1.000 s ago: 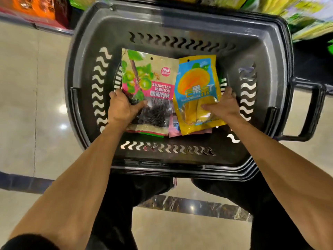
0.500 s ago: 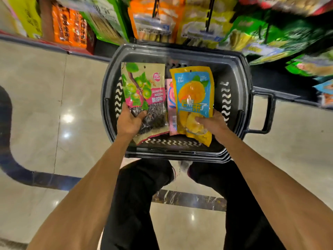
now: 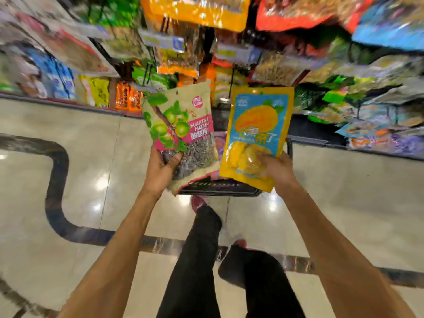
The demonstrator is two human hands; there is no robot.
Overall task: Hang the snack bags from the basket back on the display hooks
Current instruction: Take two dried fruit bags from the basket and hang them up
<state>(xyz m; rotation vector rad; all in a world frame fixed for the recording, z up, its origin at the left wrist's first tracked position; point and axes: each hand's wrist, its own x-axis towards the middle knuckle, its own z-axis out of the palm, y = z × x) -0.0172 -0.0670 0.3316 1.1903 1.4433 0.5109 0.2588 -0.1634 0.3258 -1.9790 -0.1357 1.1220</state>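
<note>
Green plum bag (image 3: 181,134) pinched low by left hand (image 3: 160,171); yellow mango bag (image 3: 257,134) pinched low by right hand (image 3: 277,168). Pouches judged light, floppy, slick; better held near top hang holes.

Green-and-pink snack bag (image 3: 181,134) with plum picture, dark fruit showing through its window, upright and tilted slightly left, held at the lower corner by the left hand (image 3: 160,171). Yellow-and-blue snack bag (image 3: 257,131) with mango picture, upright just beside it, pinched low by the right hand (image 3: 275,168). Both lifted above the dark basket (image 3: 220,190), mostly hidden behind them. Display hooks (image 3: 231,81) blurred among hanging packets beyond.
</note>
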